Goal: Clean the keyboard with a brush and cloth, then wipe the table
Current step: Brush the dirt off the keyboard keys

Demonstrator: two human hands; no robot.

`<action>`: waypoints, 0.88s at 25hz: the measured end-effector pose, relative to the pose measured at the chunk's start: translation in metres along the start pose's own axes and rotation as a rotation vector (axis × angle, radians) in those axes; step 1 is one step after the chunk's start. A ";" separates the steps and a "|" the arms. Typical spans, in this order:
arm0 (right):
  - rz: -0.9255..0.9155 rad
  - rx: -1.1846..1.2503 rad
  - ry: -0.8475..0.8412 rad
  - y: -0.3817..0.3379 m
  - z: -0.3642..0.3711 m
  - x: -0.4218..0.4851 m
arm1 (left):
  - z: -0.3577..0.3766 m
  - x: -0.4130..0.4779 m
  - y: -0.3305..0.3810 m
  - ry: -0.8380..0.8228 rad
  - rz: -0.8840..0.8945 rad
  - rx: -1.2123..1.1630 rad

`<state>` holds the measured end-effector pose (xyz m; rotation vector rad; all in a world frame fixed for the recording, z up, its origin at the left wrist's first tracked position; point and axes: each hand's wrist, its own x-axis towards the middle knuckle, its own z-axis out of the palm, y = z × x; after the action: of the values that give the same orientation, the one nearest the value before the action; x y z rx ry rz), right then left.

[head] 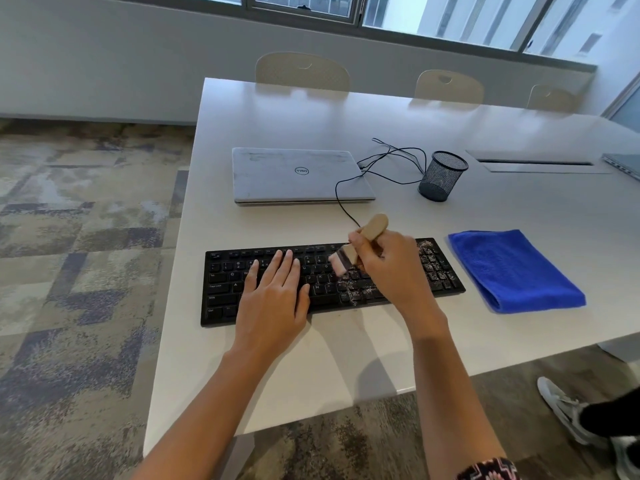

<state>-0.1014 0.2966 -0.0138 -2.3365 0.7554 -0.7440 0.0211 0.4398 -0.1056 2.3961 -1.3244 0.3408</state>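
Note:
A black keyboard (221,289) lies on the white table (346,358), its right half speckled with grey crumbs. My left hand (277,292) rests flat on the left-middle keys, fingers spread, holding nothing. My right hand (388,268) grips a small brush (372,225) with a tan wooden handle; its pale bristles touch the keys near the keyboard's middle. A folded blue cloth (516,271) lies on the table just right of the keyboard, untouched.
A closed grey laptop (298,174) sits behind the keyboard, with a black cable (346,206) looping past it to a black mesh pen cup (441,176). Chairs stand along the far edge. A person's shoe (564,414) is on the floor at lower right.

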 end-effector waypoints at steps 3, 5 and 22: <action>0.015 0.006 -0.098 0.003 0.005 -0.002 | 0.000 0.000 0.000 0.004 0.006 0.002; 0.042 0.013 -0.137 0.006 0.001 -0.003 | 0.000 0.000 0.000 0.001 0.005 0.005; 0.117 -0.013 -0.156 0.009 -0.034 0.015 | 0.000 0.000 0.001 0.011 -0.001 -0.001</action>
<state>-0.1163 0.2695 0.0090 -2.3081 0.8214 -0.5014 0.0200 0.4390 -0.1053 2.3907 -1.3183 0.3525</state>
